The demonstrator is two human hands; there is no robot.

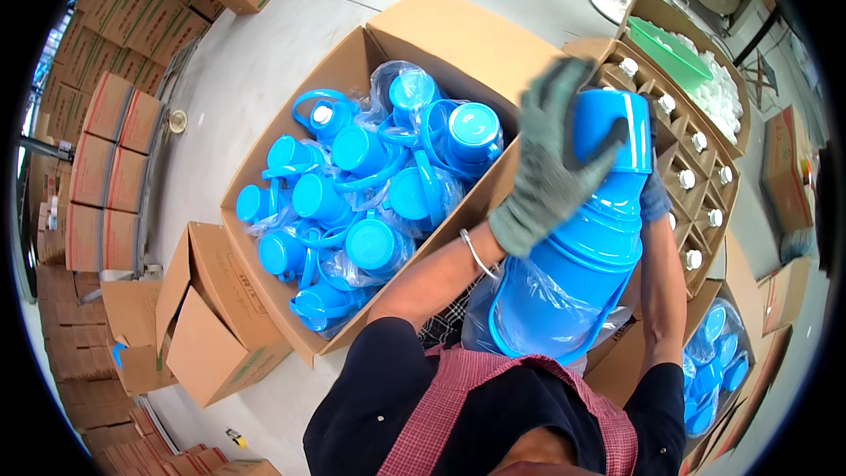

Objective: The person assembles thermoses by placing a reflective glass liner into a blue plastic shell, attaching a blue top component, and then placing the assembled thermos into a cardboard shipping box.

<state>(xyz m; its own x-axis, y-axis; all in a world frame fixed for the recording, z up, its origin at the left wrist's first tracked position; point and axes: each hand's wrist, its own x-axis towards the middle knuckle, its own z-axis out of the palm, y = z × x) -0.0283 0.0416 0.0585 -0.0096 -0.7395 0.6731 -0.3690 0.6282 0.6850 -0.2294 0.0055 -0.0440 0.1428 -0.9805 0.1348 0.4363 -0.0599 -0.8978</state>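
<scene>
A large blue plastic jug [564, 273] leans upright against my front, partly wrapped in a clear plastic bag, with a cup-like top section. My left hand [551, 159], in a grey-green glove and blurred, closes around the side of that top, thumb lying across it. From the far side my right hand [654, 192], also gloved, grips the jug; its fingers are mostly hidden. To the left, an open carton [291, 322] holds several similar blue jugs [357, 152] with loop handles, some in clear bags.
At right stands a partitioned carton [692, 159] of white-capped bottles. Beyond it, a box holds white pieces and a green basin [670, 51]. Another carton of blue items [712, 357] sits lower right. An open carton [211, 344] and stacked boxes [115, 172] are on the left.
</scene>
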